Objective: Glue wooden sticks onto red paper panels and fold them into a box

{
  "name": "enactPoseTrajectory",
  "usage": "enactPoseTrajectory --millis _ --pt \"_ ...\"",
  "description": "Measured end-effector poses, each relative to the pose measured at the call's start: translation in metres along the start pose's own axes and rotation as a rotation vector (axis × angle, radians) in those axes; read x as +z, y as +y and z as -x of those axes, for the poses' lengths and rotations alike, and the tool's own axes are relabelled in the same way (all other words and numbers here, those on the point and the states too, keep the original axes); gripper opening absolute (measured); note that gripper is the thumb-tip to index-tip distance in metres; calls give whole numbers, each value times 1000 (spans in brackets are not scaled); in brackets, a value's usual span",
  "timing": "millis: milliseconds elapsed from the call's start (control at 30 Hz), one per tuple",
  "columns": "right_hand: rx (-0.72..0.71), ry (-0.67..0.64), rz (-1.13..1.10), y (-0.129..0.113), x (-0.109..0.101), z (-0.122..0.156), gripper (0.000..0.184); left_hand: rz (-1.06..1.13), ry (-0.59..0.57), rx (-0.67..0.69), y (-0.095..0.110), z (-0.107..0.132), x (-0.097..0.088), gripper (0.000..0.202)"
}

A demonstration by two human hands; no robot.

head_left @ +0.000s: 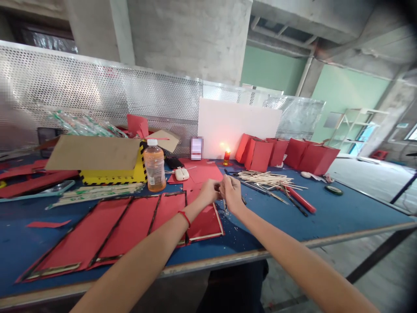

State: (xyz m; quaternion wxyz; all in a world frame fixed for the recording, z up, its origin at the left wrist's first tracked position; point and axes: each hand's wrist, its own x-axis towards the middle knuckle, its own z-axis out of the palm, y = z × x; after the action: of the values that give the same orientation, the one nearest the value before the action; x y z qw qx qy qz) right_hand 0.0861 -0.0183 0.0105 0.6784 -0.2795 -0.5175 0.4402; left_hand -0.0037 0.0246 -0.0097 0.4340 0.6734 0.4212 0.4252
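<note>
Over the blue tabletop (273, 221), my left grip (208, 193) and right grip (232, 194) pinch one thin sliver (224, 205).
Both forearms reach forward, near four black-edged red paper panels (130, 226).

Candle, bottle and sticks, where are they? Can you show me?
Candle (227, 155), head view, point on its red body.
Bottle (154, 167), head view, point on its middle, on the label.
Sticks (263, 178), head view, point on the middle of the pile.
</note>
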Motion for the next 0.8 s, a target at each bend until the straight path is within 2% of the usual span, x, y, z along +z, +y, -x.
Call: enactPoseTrajectory --millis 133,200,367,533,600,667,800 --pt "127 -160 -39 -1 -7 -9 55 43 -27 -50 4 1 -5 15" --pt "157 -186 -100 -3 -15 -13 53 25 -70 -65 8 4 -11 17" --pt "131 -198 -174 -6 -38 -18 48 -168 -223 -76 23 12 -29 15" --pt "176 -272 -205 -7 -47 -24 45 -400 -449 -21 31 15 -43 15" --pt "191 -268 -224 -7 -48 -26 44 -498 -534 -19 32 17 -43 16" --pt "195 -281 -224 -8 -47 -26 45 -596 -569 0 33 19 -39 18" --pt "201 -334 -219 -13 -46 -23 54 -707 -524 74 34 23 -28 16"
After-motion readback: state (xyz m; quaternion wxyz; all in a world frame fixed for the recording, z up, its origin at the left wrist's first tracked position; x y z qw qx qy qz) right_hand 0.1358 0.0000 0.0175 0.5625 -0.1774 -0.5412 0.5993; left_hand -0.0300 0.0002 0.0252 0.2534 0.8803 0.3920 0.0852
